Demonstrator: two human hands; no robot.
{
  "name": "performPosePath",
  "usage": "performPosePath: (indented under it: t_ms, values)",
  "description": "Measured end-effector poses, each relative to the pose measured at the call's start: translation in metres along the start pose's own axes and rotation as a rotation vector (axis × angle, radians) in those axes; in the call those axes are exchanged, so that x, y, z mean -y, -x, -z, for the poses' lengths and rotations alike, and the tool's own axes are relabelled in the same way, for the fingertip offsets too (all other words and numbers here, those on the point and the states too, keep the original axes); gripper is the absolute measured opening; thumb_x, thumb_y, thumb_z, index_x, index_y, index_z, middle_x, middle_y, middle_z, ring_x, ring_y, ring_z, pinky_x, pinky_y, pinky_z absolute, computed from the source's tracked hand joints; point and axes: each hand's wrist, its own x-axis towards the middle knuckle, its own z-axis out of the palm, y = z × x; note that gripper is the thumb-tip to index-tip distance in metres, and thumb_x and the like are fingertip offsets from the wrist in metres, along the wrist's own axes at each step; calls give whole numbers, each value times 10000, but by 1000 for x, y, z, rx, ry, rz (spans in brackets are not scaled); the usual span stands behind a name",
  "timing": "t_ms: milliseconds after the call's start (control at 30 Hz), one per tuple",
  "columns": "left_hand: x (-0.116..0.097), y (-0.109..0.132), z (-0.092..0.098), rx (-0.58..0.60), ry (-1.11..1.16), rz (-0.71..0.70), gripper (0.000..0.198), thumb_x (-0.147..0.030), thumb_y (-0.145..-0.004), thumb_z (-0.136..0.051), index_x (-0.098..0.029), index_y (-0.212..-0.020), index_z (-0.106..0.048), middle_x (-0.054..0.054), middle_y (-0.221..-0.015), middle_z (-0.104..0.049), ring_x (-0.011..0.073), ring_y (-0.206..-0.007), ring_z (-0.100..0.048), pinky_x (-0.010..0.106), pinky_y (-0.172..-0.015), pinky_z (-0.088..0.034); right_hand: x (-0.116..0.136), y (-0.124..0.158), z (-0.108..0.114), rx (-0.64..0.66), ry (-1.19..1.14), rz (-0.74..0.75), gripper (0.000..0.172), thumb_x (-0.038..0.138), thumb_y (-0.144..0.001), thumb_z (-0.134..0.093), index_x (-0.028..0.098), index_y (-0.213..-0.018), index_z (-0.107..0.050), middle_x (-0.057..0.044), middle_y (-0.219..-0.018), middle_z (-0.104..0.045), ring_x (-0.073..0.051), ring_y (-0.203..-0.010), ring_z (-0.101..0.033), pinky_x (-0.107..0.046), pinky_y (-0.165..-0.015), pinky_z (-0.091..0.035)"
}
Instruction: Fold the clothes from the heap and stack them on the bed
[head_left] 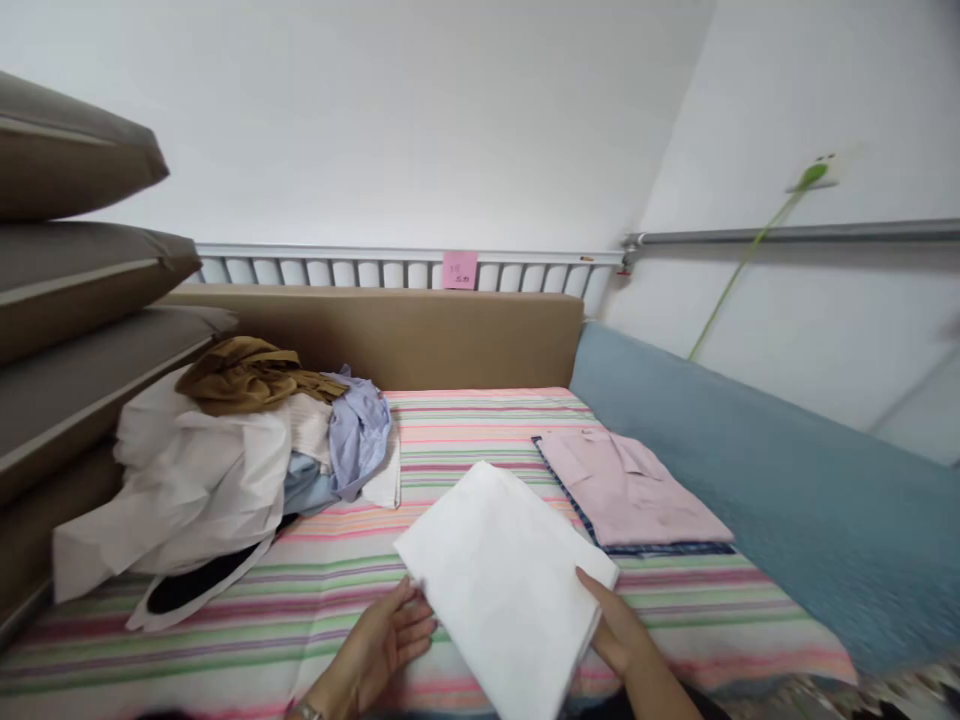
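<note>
Holding a folded cloth above the bed, left hand and right hand pinch its side edges; probably soft, light, floppy.

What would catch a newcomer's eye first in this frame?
A folded white cloth at the front of the striped sheet, gripped by the right hand with the left hand open against its edge. A heap of unfolded clothes lies to its left, a folded pink shirt to its right.

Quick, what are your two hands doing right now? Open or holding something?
Left hand: open, palm up, fingertips touching the left edge of the folded white cloth.
Right hand: holding the cloth's right edge, fingers hidden underneath.
</note>
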Motion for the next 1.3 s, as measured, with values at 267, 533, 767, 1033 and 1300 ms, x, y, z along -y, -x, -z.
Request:
performPosePath:
  t_ms: [267,533,767,1033,1300]
  values:
    - [-6,-41,-28,-238,-217,-94,384,-409,-682,-697,-180,-938,-525,35,-760,-667,186,-656,-652,280,-584,-493,-1,-7,0,-159,312,314,418,459,-527,-680,135,-789,-645,-130,-836,-722,-313,-915,-649,-424,-815,-511]
    - [-53,-49,-106,-304,-497,-344,281,-331,-661,-681,-197,-895,-601,-9,-665,-676,176,-550,-615,300,-534,-490,70,26,-4,-65,398,512,430,446,-653,-623,124,-934,-673,-111,-970,-708,-281,-930,-645,-394,-825,-495]
    - [-133,-71,-256,-10,-596,-654,374,-346,-640,-705,-138,-937,-613,10,-730,-667,130,-595,-585,260,-571,-495,192,44,10,-156,136,771,477,420,-660,-678,123,-1030,-633,-100,-1040,-690,-247,-984,-627,-356,-861,-498]
    - [-105,-221,-335,71,-644,-544,218,-283,-712,-650,-142,-865,-586,1,-663,-608,99,-527,-526,276,-564,-481,212,-45,91,-489,-12,775,438,324,-646,-662,140,-1038,-599,-81,-1006,-693,-207,-893,-646,-255,-612,-542]
    - [-43,-334,-327,-172,-778,-373,164,-131,-687,-657,-127,-826,-571,72,-763,-629,151,-596,-577,337,-614,-478,164,-107,145,-583,-22,465,284,258,-618,-671,181,-883,-606,-63,-838,-677,-159,-568,-575,-247,-376,-446]
